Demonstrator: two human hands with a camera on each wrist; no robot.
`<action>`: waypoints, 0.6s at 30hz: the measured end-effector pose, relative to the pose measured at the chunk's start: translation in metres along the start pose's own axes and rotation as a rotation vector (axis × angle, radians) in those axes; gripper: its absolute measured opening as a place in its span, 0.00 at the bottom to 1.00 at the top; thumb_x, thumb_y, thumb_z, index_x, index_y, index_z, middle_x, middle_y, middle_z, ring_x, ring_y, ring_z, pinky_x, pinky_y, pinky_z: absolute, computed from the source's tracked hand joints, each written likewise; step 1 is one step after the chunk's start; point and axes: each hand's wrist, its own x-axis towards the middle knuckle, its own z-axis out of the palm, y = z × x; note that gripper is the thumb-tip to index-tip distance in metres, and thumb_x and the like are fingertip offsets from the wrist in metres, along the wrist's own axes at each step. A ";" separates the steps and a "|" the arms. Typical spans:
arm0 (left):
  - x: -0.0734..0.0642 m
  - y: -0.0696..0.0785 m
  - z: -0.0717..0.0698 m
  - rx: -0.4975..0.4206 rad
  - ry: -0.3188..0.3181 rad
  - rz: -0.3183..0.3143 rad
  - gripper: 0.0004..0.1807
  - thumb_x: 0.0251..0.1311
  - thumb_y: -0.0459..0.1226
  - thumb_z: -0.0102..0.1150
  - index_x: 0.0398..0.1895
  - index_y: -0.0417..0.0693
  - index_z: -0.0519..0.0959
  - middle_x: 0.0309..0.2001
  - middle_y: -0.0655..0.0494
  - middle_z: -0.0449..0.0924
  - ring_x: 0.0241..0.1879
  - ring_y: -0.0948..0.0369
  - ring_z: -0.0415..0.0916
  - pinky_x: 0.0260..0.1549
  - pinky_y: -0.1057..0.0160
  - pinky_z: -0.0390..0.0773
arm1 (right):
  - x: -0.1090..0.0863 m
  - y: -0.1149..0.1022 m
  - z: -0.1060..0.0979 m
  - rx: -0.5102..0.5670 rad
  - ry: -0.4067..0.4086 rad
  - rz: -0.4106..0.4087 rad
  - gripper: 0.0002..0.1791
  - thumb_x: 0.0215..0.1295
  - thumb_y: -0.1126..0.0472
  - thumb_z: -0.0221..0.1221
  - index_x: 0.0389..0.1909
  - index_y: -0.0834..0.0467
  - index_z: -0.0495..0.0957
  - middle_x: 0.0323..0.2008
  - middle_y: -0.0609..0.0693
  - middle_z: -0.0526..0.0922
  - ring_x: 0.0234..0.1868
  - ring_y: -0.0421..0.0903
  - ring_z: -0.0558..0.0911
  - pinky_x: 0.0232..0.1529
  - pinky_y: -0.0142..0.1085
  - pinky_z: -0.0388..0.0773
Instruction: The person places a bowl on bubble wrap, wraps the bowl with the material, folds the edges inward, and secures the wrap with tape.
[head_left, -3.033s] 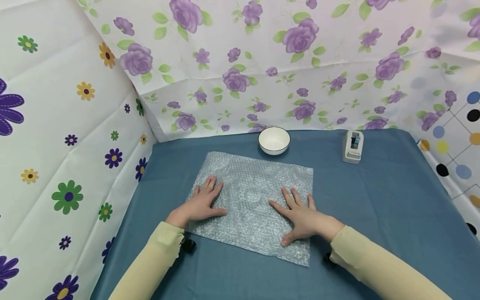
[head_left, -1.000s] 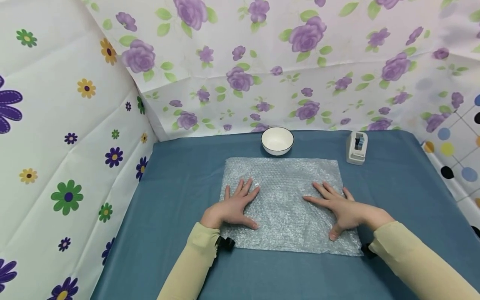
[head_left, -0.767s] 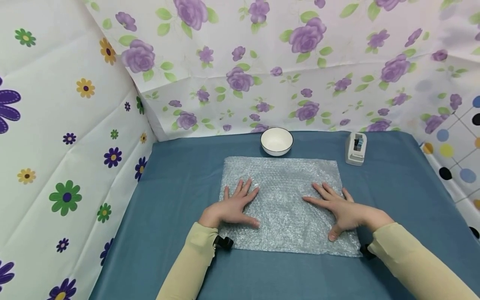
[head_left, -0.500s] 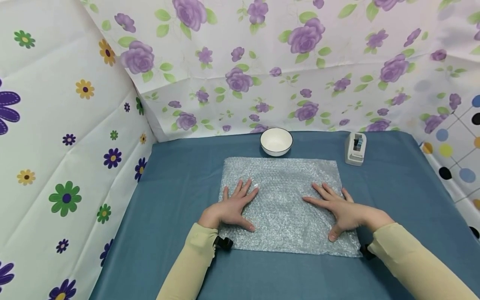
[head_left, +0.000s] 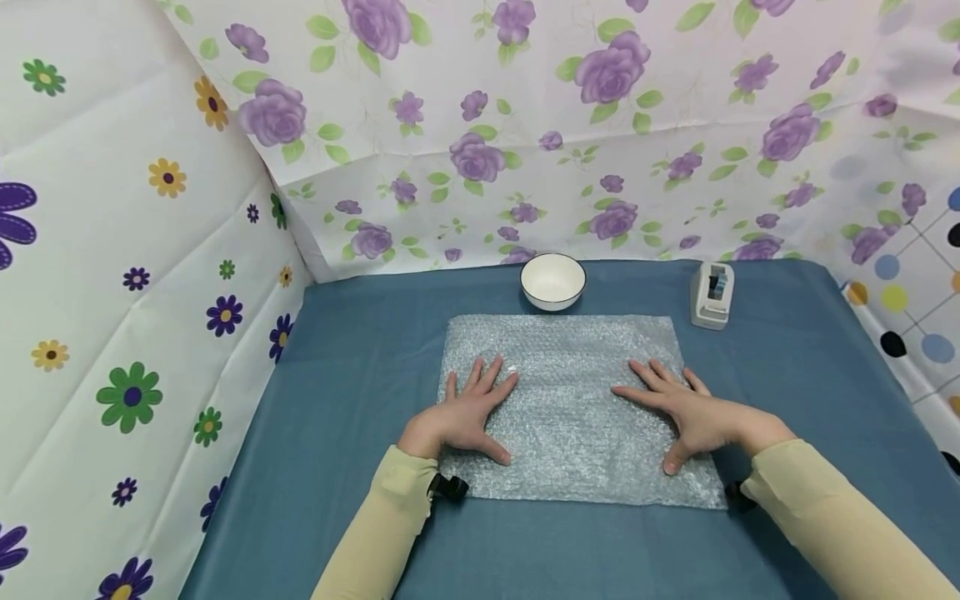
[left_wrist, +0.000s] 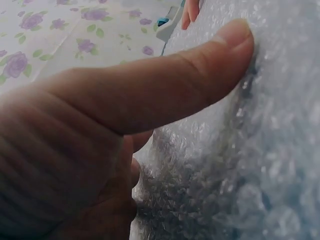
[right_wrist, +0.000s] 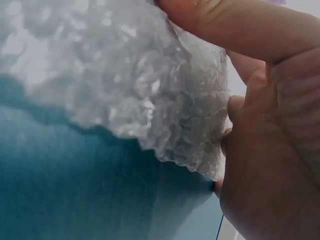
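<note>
A sheet of clear bubble wrap (head_left: 570, 417) lies flat on the blue tablecloth, nearly square to the viewer. On its left part rests my left hand (head_left: 465, 417), fingers spread and straight. My right hand (head_left: 693, 417) lies spread over the right part, its thumb on the sheet near the lower right. In the left wrist view the left thumb (left_wrist: 200, 75) reaches across the bubbly surface. The right wrist view has the right thumb (right_wrist: 240, 25) against the bubble wrap (right_wrist: 115, 75), whose edge runs above the blue cloth.
Just beyond the sheet's far edge stands a white bowl (head_left: 553, 283) with a dark rim. A white tape dispenser (head_left: 712, 296) sits at the back right of the blue tablecloth (head_left: 360, 350). Flowered sheeting (head_left: 420, 150) rises behind and to the left.
Since three seconds ago, both hands and the bubble wrap have shifted right, and the sheet has turned straighter. Lately the right hand has edged slightly rightward and away; the left barely moved.
</note>
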 end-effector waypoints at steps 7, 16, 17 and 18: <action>0.000 0.003 0.002 0.009 0.009 -0.012 0.72 0.52 0.59 0.83 0.90 0.59 0.42 0.87 0.50 0.19 0.83 0.44 0.12 0.73 0.26 0.21 | 0.003 0.003 -0.004 -0.032 0.004 -0.004 0.74 0.36 0.37 0.83 0.87 0.45 0.55 0.87 0.60 0.32 0.83 0.72 0.29 0.71 0.77 0.24; 0.003 -0.002 0.006 0.025 0.007 -0.006 0.74 0.50 0.61 0.83 0.90 0.61 0.40 0.87 0.52 0.18 0.82 0.46 0.11 0.73 0.27 0.20 | 0.002 0.008 -0.006 -0.029 -0.004 -0.008 0.73 0.37 0.36 0.81 0.87 0.46 0.55 0.87 0.59 0.32 0.83 0.71 0.28 0.71 0.78 0.24; 0.003 -0.002 0.006 0.026 0.008 -0.005 0.74 0.50 0.61 0.83 0.90 0.61 0.40 0.87 0.52 0.18 0.82 0.46 0.11 0.73 0.27 0.20 | 0.002 0.008 -0.006 -0.028 -0.004 -0.007 0.73 0.37 0.36 0.81 0.87 0.46 0.55 0.87 0.59 0.32 0.83 0.71 0.28 0.71 0.78 0.24; 0.003 -0.003 0.006 0.028 0.009 -0.004 0.74 0.50 0.61 0.83 0.90 0.61 0.40 0.87 0.52 0.18 0.82 0.46 0.11 0.73 0.27 0.20 | 0.002 0.008 -0.006 -0.027 -0.003 -0.008 0.73 0.37 0.36 0.81 0.87 0.46 0.56 0.87 0.59 0.32 0.83 0.71 0.29 0.71 0.78 0.24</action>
